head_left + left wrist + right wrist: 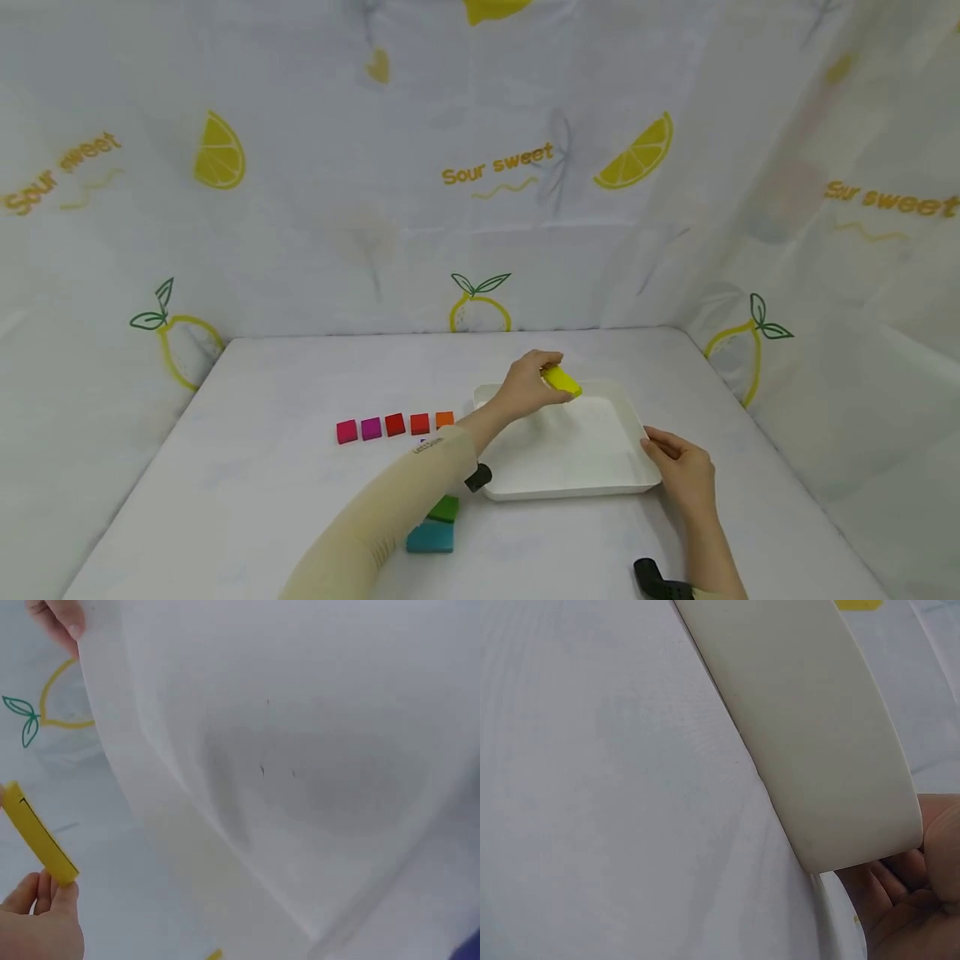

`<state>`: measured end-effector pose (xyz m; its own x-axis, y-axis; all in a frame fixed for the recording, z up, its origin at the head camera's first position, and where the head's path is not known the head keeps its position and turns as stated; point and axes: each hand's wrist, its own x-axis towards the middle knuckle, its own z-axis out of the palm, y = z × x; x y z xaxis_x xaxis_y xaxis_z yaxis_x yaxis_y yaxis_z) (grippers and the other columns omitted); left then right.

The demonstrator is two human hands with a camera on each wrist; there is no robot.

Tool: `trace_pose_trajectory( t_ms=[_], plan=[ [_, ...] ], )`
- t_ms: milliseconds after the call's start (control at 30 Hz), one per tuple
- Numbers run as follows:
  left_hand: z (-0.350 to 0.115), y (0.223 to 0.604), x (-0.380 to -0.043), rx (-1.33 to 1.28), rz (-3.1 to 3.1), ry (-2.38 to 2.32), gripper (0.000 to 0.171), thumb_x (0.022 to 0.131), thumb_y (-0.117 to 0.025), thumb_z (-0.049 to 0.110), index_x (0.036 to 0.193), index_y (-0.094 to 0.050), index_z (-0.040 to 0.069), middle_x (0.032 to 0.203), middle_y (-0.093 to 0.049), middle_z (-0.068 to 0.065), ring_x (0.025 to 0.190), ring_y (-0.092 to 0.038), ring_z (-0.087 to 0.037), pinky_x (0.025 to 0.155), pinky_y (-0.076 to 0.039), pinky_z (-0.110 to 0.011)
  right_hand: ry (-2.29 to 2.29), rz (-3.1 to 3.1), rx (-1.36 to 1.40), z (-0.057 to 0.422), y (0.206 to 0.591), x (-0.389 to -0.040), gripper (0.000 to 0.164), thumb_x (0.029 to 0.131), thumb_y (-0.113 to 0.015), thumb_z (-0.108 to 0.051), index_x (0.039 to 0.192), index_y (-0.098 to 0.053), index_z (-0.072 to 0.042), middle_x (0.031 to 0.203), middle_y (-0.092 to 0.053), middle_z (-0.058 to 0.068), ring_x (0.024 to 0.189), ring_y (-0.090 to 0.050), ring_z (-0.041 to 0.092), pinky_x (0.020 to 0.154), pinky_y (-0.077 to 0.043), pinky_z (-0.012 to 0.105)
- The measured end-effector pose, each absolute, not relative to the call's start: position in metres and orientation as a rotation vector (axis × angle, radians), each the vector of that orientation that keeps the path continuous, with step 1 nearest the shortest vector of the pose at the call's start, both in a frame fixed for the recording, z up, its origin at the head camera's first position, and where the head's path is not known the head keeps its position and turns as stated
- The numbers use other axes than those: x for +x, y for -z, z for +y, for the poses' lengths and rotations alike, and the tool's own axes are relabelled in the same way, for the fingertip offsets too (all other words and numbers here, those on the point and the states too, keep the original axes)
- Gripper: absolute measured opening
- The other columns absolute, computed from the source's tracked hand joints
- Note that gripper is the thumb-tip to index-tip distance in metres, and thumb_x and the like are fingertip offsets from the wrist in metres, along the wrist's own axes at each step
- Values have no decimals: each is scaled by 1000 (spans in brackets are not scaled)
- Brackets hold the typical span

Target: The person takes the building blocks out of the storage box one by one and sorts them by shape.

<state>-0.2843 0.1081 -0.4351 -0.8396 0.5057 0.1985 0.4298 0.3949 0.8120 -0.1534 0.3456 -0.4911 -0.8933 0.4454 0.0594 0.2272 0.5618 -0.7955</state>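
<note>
My left hand pinches a flat yellow block between thumb and fingertips, over the far part of a white tray. In the left wrist view the yellow block is a slim bar shape with a thin dark line along it. The tray's inside shows a few small dark marks there. At the tray's right side my right hand grips the rim, thumb and fingers at the edge. The right wrist view has the right hand's fingers curled beside the tray's outer wall.
Left of the tray stands a row of small blocks, among them pink, purple, red and orange. Nearer lie green and teal blocks, partly behind my left sleeve. Lemon-print curtains surround the white table.
</note>
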Motion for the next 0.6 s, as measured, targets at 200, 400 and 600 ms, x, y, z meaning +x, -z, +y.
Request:
trace_pose_trajectory(
  t_ms=[200,400,600],
  plan=[
    [73,419,-273,736,2622,-1589,67,80,-81,18,139,-53,3,135,-59,-13,122,-58,-26,107,-51,-32,-1239,-2560,-562,345,492,-154,42,94,-66,-34,126,-68,-7,119,-71,17,76,-43,-31,69,-39,-5],
    [32,413,-253,548,2799,-1646,66,80,-80,17,139,-54,2,134,-58,-14,122,-58,-28,108,-51,-38,-1209,-2550,-569,344,495,-156,39,94,-66,-33,125,-69,-9,119,-71,17,79,-45,-28,68,-39,-4],
    [-7,413,-223,293,2946,-1625,67,79,-81,17,138,-54,3,134,-58,-16,124,-58,-32,107,-51,-43,-1222,-2522,-576,344,494,-159,39,94,-66,-33,123,-69,-8,118,-71,18,74,-40,-32,66,-38,-5]
  ],
)
